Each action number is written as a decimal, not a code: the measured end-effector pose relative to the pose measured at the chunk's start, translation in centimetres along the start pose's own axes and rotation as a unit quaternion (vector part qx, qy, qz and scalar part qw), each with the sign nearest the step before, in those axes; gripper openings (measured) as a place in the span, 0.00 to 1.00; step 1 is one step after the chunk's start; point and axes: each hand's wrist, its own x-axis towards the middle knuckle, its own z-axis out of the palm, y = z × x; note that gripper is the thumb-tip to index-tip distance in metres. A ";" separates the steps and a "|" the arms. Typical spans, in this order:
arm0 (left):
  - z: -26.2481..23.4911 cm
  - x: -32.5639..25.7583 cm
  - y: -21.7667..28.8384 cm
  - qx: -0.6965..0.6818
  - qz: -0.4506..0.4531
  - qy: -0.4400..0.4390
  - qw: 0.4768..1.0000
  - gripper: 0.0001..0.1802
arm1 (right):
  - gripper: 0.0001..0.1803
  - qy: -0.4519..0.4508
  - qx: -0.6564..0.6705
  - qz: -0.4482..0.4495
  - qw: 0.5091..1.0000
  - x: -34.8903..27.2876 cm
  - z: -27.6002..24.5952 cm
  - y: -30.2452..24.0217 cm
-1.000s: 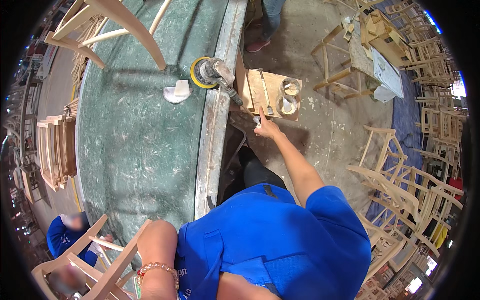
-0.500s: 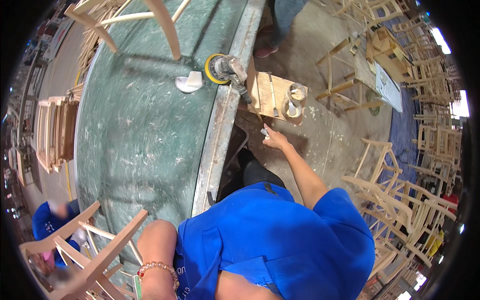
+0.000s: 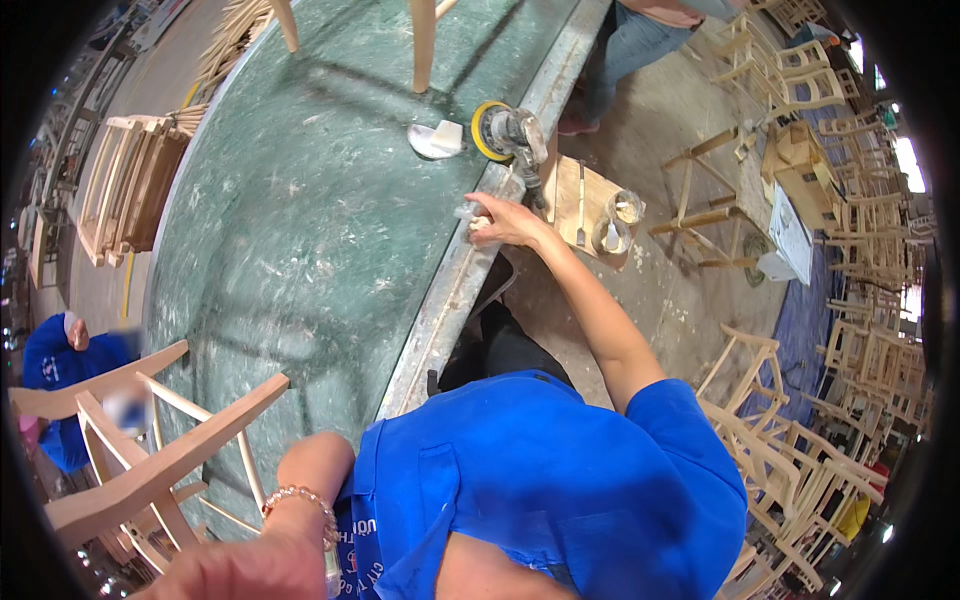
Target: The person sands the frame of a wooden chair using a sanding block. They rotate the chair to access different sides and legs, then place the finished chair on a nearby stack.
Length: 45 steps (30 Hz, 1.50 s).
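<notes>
My right hand (image 3: 508,222) is over the metal edge (image 3: 440,290) of the green worktable, its fingers closed on a small crumpled whitish piece (image 3: 468,211) whose kind I cannot make out. Just beyond it lies a disc sander (image 3: 512,133) with a yellow-rimmed pad. Left of the sander, a white block (image 3: 447,136) rests on a pale rounded sheet (image 3: 425,143). My left hand (image 3: 245,572), below a beaded bracelet, is blurred at the lower edge near a wooden chair frame (image 3: 165,465); its fingers are hidden.
Chair legs (image 3: 423,45) stand at the table's far end. Beside the table, a wooden board (image 3: 568,190) carries a flat scraper-like tool (image 3: 582,205) and jars (image 3: 612,235). Co-workers stand at far left and beyond the sander. Chair frames (image 3: 750,370) crowd the right.
My right hand has moved left from beside the table to over its edge, still holding the whitish piece. My left hand has come into view at the bottom. The view has shifted.
</notes>
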 end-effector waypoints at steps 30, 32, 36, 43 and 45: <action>-7.1 -12.9 3.1 0.379 -0.329 0.452 0.737 0.25 | 0.34 -0.037 0.119 -0.060 0.990 10.2 8.2 -10.2; -7.2 -12.9 2.4 0.378 -0.345 0.459 0.726 0.24 | 0.38 0.003 0.102 -0.075 0.992 11.0 7.6 -8.3; -7.6 -14.3 2.5 0.381 -0.348 0.479 0.710 0.24 | 0.53 0.198 -0.278 -0.101 0.934 14.6 2.3 -6.2; -7.8 -14.8 3.3 0.383 -0.338 0.495 0.702 0.23 | 0.64 0.114 -0.375 0.000 0.920 17.9 -1.5 -4.5; -8.0 -15.0 3.3 0.387 -0.336 0.500 0.698 0.23 | 0.65 0.099 -0.297 -0.029 0.949 16.5 -0.3 -5.2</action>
